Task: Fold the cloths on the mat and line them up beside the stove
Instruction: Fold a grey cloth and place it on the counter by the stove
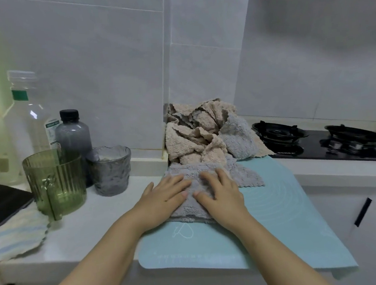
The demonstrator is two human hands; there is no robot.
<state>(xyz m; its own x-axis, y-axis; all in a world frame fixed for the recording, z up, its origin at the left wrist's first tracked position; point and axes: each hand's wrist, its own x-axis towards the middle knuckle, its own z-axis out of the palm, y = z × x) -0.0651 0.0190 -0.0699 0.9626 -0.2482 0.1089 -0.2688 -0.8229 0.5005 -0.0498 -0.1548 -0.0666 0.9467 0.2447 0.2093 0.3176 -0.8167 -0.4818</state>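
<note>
- Our left hand lies flat on the grey cloth, palm down, fingers straight and slightly spread, curled round nothing.
- Our right hand rests just beside it on the same cloth, also flat with the fingers stretched out; the two hands' fingertips nearly meet.
- The grey cloth sits on the far left part of the pale blue mat, with a loose flap reaching out to the right past our right hand.
- Behind it, against the tiled wall, we see a crumpled heap of beige cloths with another grey cloth bunched on its right side — the heap touches the far edge of the cloth under our hands.
- The black stove stands to the right of the heap, near the mat's far corner.
- On the white counter to the left stand a green cup, a grey glass, a dark bottle and a clear bottle.
- At the far left, a black slab rests partly on a striped cloth — we cannot tell what it is.
</note>
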